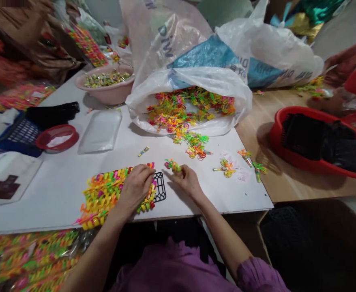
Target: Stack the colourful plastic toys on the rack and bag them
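Observation:
A black plastic grid rack (160, 187) lies on the white table near its front edge, its right end bare. Rows of small bright plastic toys (105, 190) in yellow, green, orange and pink cover the rest of it. My left hand (137, 187) rests over the rows' right end, fingers closed together by the bare grid; what they pinch is hidden. Just right of the rack, my right hand (189, 181) pinches a small multicoloured plastic toy (173, 165) with green and red parts. A loose small patterned tube (143, 151) lies beyond my left hand.
Similar toys spill from a big white sack (241, 101). Several more lie at right (226, 167). A pink basin (105, 89) holds small tubes; clear bags (100, 129) lie at left. A red basin (277, 134) holds black items. Other people sit at both far sides.

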Demonstrator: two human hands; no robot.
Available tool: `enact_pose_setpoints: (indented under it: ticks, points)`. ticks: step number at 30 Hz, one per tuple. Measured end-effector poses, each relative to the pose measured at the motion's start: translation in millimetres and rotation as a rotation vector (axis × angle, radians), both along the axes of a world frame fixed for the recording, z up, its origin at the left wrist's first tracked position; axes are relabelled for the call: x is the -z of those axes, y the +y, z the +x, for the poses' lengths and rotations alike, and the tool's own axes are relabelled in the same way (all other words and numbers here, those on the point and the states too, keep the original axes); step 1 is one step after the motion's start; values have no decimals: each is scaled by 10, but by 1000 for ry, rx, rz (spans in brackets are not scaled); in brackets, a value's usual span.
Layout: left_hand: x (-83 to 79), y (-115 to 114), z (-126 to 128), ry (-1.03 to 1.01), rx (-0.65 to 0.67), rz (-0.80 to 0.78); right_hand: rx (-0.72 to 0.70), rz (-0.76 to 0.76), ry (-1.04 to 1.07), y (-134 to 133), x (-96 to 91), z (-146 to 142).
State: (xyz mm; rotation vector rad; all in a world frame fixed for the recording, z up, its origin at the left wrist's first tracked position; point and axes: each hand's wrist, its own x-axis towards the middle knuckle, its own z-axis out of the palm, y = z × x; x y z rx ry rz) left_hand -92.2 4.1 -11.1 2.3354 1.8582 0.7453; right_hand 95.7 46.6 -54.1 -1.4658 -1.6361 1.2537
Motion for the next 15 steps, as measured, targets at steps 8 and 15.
enact_pose_setpoints:
  ticks: [8, 15]
  points:
    - [-297, 29, 91, -152, -67, 18, -166, 120, -133, 0, -239, -148]
    - [-312, 36, 411, -372, -175, -197, -62, 337, -404, -62, -358, -116]
